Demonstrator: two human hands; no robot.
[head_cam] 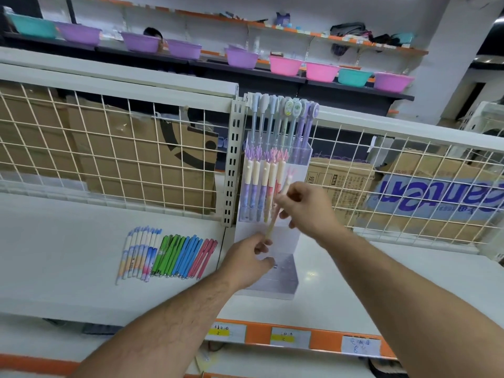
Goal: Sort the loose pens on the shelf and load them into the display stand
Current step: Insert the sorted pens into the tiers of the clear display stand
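A clear tiered display stand sits on the white shelf. Its back tier holds tall pens with blue and purple toppers; the middle tier holds several cream-and-purple pens. My right hand pinches a cream pen and holds it slanted in front of the middle tier. My left hand is at the pen's lower end, fingers curled around it, in front of the stand's lower tier. Loose pens lie in sorted rows to the left: patterned white pens, green pens, blue pens and red pens.
A wire mesh back panel with cardboard boxes behind it runs along the shelf. A slotted metal upright stands just left of the stand. Price labels line the orange shelf edge. Coloured plastic basins sit on a far shelf.
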